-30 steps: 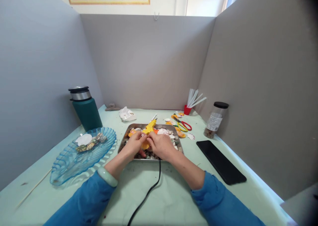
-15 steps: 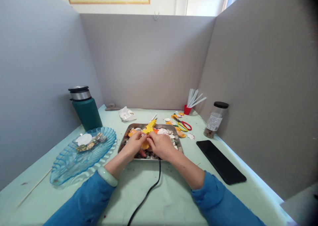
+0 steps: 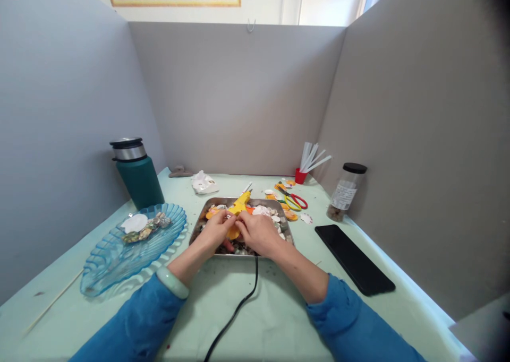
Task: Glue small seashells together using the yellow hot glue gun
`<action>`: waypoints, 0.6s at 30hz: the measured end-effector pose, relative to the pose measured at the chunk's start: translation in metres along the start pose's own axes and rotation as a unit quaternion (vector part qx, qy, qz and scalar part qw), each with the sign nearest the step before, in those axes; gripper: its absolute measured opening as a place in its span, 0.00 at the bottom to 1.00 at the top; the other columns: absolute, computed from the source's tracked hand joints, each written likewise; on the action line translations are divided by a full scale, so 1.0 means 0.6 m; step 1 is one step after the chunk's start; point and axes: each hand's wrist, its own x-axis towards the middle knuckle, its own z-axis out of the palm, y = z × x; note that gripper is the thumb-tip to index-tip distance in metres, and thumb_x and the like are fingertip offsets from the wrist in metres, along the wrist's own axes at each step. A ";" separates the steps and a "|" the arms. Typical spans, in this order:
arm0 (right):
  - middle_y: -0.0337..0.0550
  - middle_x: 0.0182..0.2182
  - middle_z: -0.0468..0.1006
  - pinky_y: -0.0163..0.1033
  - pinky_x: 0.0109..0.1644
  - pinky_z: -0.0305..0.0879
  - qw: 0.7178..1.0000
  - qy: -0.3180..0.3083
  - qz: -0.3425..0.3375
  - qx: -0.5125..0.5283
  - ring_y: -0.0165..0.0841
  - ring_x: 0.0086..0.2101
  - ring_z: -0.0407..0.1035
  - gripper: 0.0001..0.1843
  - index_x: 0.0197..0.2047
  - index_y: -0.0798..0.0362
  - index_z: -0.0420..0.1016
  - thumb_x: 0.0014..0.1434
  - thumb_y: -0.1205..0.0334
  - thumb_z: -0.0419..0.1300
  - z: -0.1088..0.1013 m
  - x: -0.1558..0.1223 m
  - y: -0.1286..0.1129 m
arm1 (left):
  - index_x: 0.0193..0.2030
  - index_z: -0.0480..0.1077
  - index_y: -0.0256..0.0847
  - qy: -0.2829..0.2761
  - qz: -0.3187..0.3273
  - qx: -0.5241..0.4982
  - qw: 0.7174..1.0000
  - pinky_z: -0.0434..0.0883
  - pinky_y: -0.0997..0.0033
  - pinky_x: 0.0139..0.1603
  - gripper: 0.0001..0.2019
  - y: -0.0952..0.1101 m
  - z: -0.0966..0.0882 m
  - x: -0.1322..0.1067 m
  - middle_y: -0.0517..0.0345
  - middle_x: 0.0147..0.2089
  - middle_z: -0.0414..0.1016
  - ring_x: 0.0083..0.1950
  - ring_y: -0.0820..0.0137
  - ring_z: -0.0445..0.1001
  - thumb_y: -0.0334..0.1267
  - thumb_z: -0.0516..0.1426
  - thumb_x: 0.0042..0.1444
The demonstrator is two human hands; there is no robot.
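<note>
My left hand and my right hand meet above a metal tray, thumbs and fingertips pinched close together. Between the fingertips a small yellow-orange scallop-like shell shows in part; my fingers cover the rest. Just beyond them a yellow hot glue gun lies on the tray, its nozzle pointing to the far right. Its black cord leads from beneath my right hand toward me. Pale shells and small stones fill the tray around the hands.
To the left are a blue shell-shaped plate and a green bottle. Scissors, orange pieces and a red cup of glue sticks sit behind right. A jar and a phone lie rightward. Grey panels enclose the table.
</note>
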 end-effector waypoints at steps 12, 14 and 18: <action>0.46 0.36 0.81 0.37 0.38 0.57 1.000 -0.003 0.000 -0.003 0.37 0.37 0.74 0.16 0.46 0.53 0.73 0.70 0.55 0.46 -0.003 -0.001 -0.002 | 0.38 0.65 0.39 0.003 -0.010 0.012 1.000 0.67 0.77 0.10 0.14 -0.003 -0.001 0.001 0.65 0.28 0.66 0.15 0.78 0.66 0.47 0.60 0.55; 0.46 0.36 0.81 0.37 0.38 0.57 1.000 -0.003 0.000 -0.005 0.37 0.37 0.74 0.16 0.46 0.52 0.73 0.70 0.55 0.46 -0.003 0.000 -0.001 | 0.37 0.64 0.39 0.003 -0.007 0.014 1.000 0.67 0.78 0.11 0.14 -0.002 0.000 0.000 0.65 0.28 0.66 0.15 0.78 0.66 0.47 0.60 0.55; 0.47 0.37 0.81 0.37 0.39 0.58 1.000 -0.010 0.001 -0.004 0.37 0.37 0.74 0.17 0.47 0.53 0.73 0.70 0.55 0.46 -0.003 0.000 -0.002 | 0.36 0.65 0.39 0.005 -0.005 0.018 1.000 0.65 0.79 0.11 0.14 -0.002 0.000 0.000 0.64 0.29 0.68 0.15 0.78 0.67 0.47 0.60 0.55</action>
